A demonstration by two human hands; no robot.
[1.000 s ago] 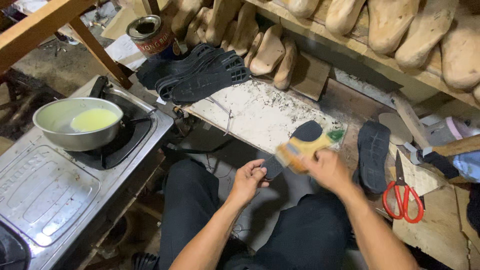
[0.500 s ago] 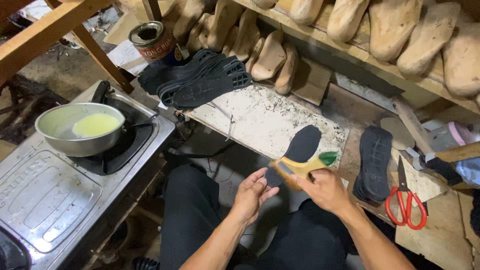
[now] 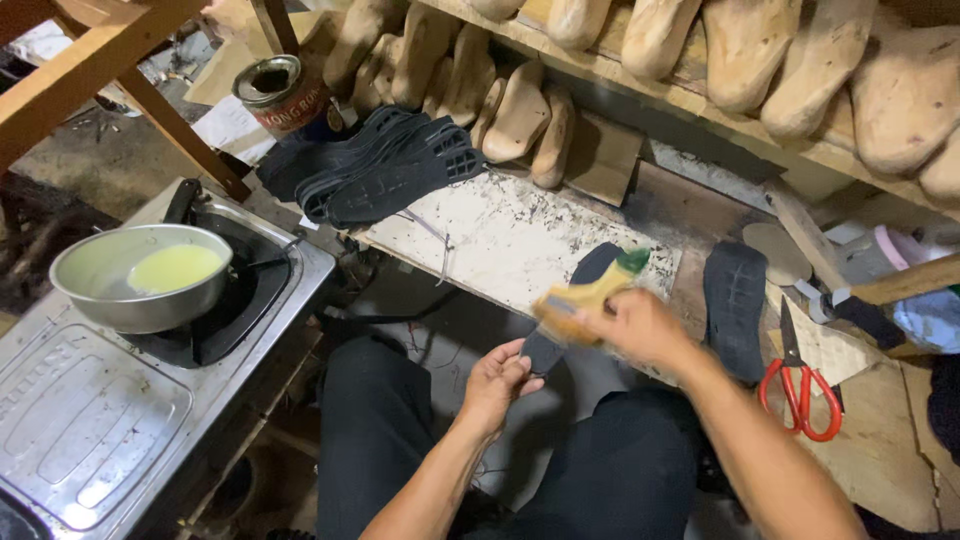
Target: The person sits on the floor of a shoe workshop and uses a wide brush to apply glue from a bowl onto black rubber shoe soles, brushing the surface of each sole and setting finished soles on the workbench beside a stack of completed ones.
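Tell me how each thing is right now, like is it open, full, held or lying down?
Left hand: pinching the dark sole.
Dark sole: held up, partly hidden.
Right hand: gripping the brush.
Brush: held against the sole, blurred.
Pan: on the stove, holding yellow liquid.
Tin can: open.
Red scissors: lying shut.
Sole stack: fanned out, lying flat.

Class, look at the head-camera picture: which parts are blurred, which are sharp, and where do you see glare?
Head view: the right hand and its brush are smeared by motion blur; the left hand holding the dark sole is sharper; the red scissors and wooden lasts are crisp; mild glare sits on the metal bowl rim and stove top.
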